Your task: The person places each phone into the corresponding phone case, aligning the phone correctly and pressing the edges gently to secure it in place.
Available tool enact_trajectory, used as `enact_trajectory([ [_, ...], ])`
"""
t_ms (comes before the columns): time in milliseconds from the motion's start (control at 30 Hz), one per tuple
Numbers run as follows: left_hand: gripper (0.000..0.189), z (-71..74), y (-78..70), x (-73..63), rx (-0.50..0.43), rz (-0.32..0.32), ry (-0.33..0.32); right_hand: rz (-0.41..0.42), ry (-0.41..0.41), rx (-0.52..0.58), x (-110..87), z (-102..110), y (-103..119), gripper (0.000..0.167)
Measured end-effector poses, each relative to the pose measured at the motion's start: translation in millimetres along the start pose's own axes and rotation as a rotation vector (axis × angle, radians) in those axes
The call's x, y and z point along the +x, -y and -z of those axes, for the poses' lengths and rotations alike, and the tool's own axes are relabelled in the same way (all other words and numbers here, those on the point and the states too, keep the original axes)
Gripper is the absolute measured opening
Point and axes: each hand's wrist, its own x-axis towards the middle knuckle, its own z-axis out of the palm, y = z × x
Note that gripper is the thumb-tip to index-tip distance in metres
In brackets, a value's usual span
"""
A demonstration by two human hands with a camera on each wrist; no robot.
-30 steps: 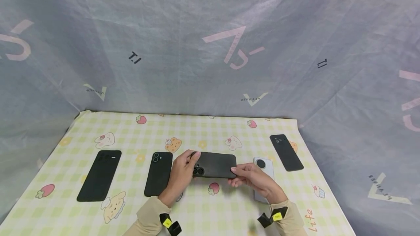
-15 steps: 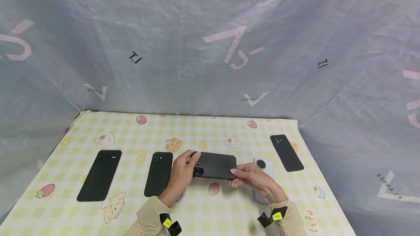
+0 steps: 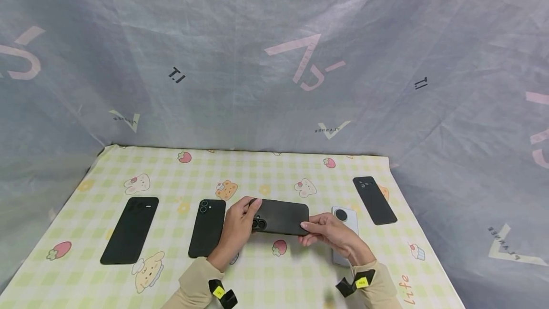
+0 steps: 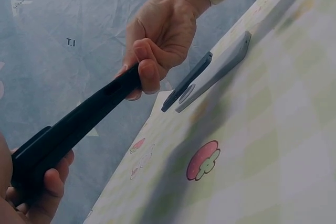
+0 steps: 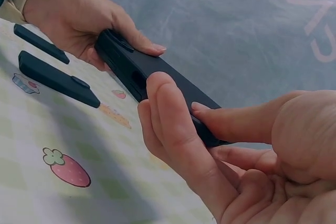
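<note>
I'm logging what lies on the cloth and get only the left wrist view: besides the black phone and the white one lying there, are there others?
Observer: Yes, two more lie on the cloth to the person's left: a far-left phone and a twin-lens phone, both black.
Operator: Which of those is nearer the left hand?
Observer: The twin-lens phone; in the head view the left arm crosses in front of its near right corner.
Operator: I see the held phone nearly edge-on. What shows on its broad side?
Observer: Its back faces the head camera, with two round lenses at the left-hand end.
</note>
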Motion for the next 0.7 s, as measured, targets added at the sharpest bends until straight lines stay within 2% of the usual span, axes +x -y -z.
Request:
enact_trajectory([
  [333,0.035,1.5,3.9,0.5,-0.018,0.002,-0.002,0.028,0.0,-0.02,-0.5,-2.2,3.2,0.024],
  [700,0.035,1.8,4.1,2.2,-0.029,-0.014,-0.026,0.048,-0.042,-0.077,0.1,-5.6,3.3,0.029],
])
